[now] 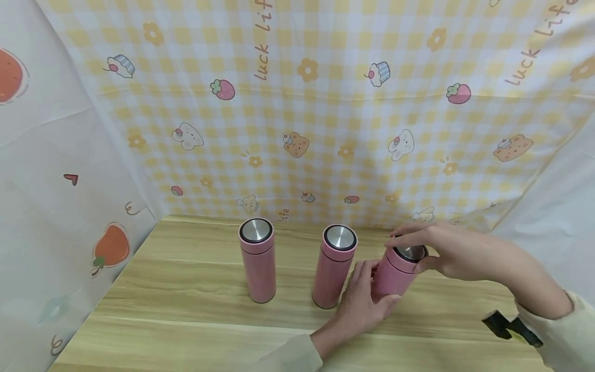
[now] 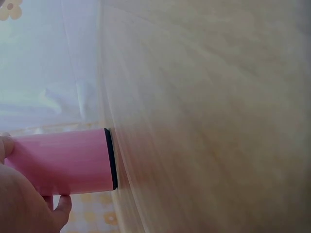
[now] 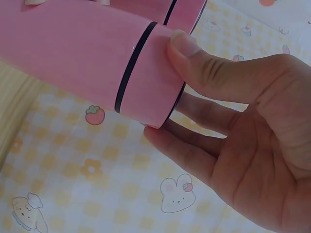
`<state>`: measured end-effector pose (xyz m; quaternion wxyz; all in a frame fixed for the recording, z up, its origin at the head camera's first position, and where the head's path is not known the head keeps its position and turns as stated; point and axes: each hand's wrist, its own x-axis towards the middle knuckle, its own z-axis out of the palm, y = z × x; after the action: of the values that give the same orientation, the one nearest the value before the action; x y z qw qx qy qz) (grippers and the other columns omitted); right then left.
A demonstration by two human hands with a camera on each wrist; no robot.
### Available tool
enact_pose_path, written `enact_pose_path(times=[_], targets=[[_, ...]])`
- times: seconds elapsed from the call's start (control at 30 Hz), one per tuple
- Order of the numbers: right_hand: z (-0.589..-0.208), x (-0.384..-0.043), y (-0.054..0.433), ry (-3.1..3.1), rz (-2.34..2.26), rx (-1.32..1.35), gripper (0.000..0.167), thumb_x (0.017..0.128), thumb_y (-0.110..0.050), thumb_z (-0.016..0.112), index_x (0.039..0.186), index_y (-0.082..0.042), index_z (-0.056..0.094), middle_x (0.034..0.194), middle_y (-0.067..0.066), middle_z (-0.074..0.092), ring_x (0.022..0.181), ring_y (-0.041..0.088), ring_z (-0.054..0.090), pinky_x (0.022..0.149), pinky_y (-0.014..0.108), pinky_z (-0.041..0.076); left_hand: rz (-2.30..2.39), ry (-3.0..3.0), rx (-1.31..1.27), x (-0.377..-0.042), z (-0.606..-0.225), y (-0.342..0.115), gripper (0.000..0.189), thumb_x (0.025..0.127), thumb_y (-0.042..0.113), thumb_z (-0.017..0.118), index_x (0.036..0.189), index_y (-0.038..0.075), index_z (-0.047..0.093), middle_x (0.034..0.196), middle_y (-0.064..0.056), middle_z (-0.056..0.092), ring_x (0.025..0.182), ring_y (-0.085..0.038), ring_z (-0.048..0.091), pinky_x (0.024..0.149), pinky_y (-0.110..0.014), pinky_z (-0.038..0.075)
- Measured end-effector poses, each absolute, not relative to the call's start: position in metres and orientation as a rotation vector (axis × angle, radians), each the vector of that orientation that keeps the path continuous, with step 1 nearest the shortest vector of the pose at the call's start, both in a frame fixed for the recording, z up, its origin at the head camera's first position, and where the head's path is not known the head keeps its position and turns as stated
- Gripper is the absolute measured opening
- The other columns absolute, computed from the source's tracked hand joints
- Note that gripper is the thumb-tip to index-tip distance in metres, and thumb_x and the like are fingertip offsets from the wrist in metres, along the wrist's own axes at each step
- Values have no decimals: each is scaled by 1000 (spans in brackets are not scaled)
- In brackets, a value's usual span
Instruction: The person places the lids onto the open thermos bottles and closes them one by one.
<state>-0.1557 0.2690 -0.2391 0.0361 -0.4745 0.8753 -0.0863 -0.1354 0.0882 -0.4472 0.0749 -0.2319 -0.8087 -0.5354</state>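
Three pink thermos flasks with black rings and silvery lid tops stand in a row in the head view. The right flask is between both hands. My left hand grips its body from the left, fingers behind and thumb in front. My right hand holds its lid from above, with the thumb on one side and fingers on the other. In the left wrist view, the flask's black base is at the table surface. The middle flask stands close beside my left hand. The left flask is farther off.
The wood-grain table reaches back to a yellow checked cloth. A white printed cloth hangs at the left. A black strap-like piece is by the right sleeve.
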Motion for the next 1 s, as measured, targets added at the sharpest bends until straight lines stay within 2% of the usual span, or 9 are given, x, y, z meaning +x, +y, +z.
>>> enact_pose_path(times=[0.17,0.33,0.7,1.0], targets=[[-240,-154,267,2702,-269,-1461,57,80,-2,86,132,-17,68,135,6,61,112,25,64,80,35,58,-1599,-2422,-695,-135,-448,88,66,91,35,78,144,19,43,127,6,46,113,-6,50,91,-26,49],[-241,-153,266,2730,-235,-1468,59,80,-2,86,134,-13,67,134,6,61,111,25,64,80,36,58,-1579,-2418,-695,-136,-448,89,64,91,36,78,143,18,44,127,5,47,113,-6,50,91,-26,49],[-242,-150,264,2748,-237,-1478,59,77,8,84,131,-11,68,130,3,62,107,21,64,78,35,58,-1580,-2424,-690,-135,-447,87,63,92,35,78,142,19,44,127,6,46,114,-6,49,91,-28,50],[-245,-150,263,2779,-215,-1509,60,74,9,85,129,-10,69,126,2,63,107,21,64,79,36,58,-1598,-2426,-689,-134,-449,88,63,93,36,77,144,20,43,129,7,45,117,-6,49,93,-29,49]])
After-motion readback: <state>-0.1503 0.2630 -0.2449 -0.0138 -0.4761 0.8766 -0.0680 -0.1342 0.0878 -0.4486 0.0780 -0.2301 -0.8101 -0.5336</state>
